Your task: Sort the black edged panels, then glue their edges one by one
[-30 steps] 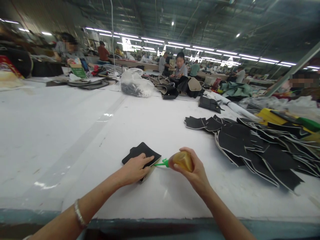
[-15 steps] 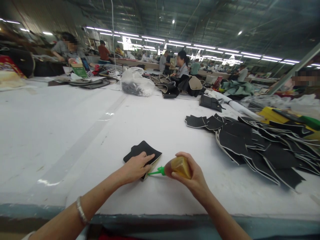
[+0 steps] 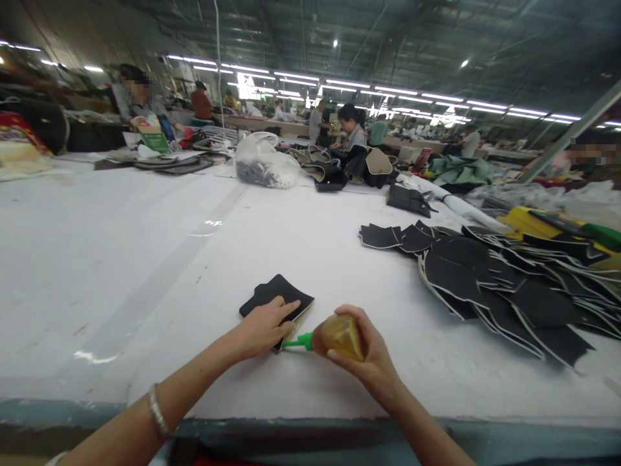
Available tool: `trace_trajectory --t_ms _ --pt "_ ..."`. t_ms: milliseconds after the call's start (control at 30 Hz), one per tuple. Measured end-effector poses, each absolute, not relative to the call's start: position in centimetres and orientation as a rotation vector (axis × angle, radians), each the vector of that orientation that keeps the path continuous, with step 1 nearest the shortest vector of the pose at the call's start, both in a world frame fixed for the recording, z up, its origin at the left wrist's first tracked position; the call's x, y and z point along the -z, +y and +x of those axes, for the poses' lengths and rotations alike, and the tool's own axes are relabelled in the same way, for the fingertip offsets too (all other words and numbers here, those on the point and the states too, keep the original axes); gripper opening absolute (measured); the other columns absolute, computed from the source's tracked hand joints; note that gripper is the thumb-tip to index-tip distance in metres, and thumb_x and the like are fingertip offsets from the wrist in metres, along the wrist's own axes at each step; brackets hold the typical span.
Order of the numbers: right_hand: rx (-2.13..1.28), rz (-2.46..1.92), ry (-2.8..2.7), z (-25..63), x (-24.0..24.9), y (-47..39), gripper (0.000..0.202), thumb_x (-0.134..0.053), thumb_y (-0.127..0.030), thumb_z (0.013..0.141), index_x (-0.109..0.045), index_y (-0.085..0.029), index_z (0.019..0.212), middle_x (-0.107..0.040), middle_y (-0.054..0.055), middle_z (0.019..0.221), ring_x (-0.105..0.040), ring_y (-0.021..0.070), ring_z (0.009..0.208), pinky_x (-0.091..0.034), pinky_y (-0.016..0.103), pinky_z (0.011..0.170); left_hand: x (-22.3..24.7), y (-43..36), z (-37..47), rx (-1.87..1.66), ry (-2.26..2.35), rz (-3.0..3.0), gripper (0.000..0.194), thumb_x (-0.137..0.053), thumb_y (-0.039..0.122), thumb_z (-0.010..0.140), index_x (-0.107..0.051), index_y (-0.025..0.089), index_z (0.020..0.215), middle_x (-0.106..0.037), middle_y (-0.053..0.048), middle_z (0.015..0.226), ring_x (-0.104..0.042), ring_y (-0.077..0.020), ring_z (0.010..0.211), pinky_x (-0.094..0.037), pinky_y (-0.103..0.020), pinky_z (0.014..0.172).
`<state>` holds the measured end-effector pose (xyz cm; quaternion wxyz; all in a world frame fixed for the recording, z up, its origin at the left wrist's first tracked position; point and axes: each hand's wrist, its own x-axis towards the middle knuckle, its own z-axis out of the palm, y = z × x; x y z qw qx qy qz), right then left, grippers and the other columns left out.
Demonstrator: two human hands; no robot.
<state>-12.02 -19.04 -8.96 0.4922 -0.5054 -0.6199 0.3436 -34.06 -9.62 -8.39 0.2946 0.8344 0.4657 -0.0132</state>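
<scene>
My left hand (image 3: 266,327) lies across a black leather piece (image 3: 276,289), pressing it to the white tabletop (image 3: 184,310) with the index finger stretched out. A light strip shows along the piece's right edge. In my right hand (image 3: 369,349) is a squeeze bottle (image 3: 339,336) of amber liquid, tilted on its side with fingers wrapped round it. Its thin green nozzle (image 3: 295,342) points left and meets the piece's near corner, just by my left fingers. Whether liquid is coming out I cannot tell.
On the right lies a spread heap of black leather pieces (image 3: 456,265) with pale edges. Farther back are a black folded item (image 3: 407,199), a clear plastic bag (image 3: 266,162) and dark bag parts (image 3: 330,171). Co-workers (image 3: 352,129) sit beyond the table.
My right hand has brought the bottle left and slightly nearer to me, so its nozzle tip slid along the piece's edge to the near corner. My left hand has hardly moved.
</scene>
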Motion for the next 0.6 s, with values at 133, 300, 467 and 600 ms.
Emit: trace_trajectory --t_ms 133,300,467,600 --pt "-0.809 -1.240 -1.519 -10.9 9.2 -18.5 0.047 -0.075 -0.039 0.075 -0.052 -0.026 0.115 -0.056 0.002 0.107 -0.058 0.0185 0.091 -0.049 0.029 0.081 8.2 -9.7 -34.0 0.035 1.240 2.223 0.058 -0.029 0.039 0.092 -0.037 0.023 0.147 -0.053 -0.009 0.118 -0.058 -0.0229 0.098 -0.044 -0.035 0.089" --pt "-0.639 -1.281 -1.490 -9.4 9.2 -17.6 0.045 -0.073 -0.039 0.077 -0.052 -0.026 0.115 -0.056 0.004 0.110 -0.056 0.0212 0.094 -0.049 0.034 0.083 7.9 -9.7 -34.0 0.043 1.235 2.221 0.056 -0.027 0.038 0.093 -0.039 0.024 0.146 -0.054 -0.009 0.118 -0.059 -0.0220 0.096 -0.045 -0.033 0.086" --pt "-0.677 -1.222 -1.587 -9.5 9.3 -18.0 0.044 -0.074 -0.037 0.077 -0.052 -0.027 0.114 -0.056 0.003 0.107 -0.057 0.0194 0.093 -0.049 0.033 0.085 8.1 -9.5 -34.0 0.048 1.220 2.227 0.056 -0.027 0.037 0.092 -0.037 0.025 0.146 -0.054 -0.008 0.116 -0.060 -0.0215 0.093 -0.046 -0.033 0.085" --pt "-0.635 -1.235 -1.546 -9.0 9.5 -17.7 0.044 -0.073 -0.037 0.078 -0.051 -0.026 0.115 -0.055 0.003 0.108 -0.057 0.0195 0.093 -0.049 0.032 0.081 8.0 -9.6 -33.9 0.058 1.240 2.225 0.056 -0.027 0.037 0.092 -0.039 0.025 0.146 -0.054 -0.009 0.119 -0.059 -0.0237 0.098 -0.044 -0.036 0.091"
